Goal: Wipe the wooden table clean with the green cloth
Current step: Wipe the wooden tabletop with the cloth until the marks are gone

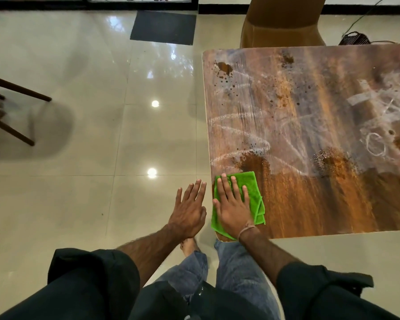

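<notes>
The wooden table point(310, 192) fills the right half of the view, smeared with white chalk scribbles and dark brown stains. A folded green cloth point(249, 181) lies on its near left corner, hanging slightly past the edge. My right hand point(232, 205) presses flat on the cloth with straight fingers. Just left of the table's edge, my left hand point(189, 209) hovers over the floor with fingers straight, holding nothing. The strip of table near the cloth looks darker and free of chalk.
Glossy beige floor tiles point(90, 135) spread to the left. A brown chair point(282, 21) stands behind the table's far edge, wooden chair legs point(16, 112) sit at far left, and a dark mat point(163, 27) lies at the back. My foot point(189, 247) is below the table corner.
</notes>
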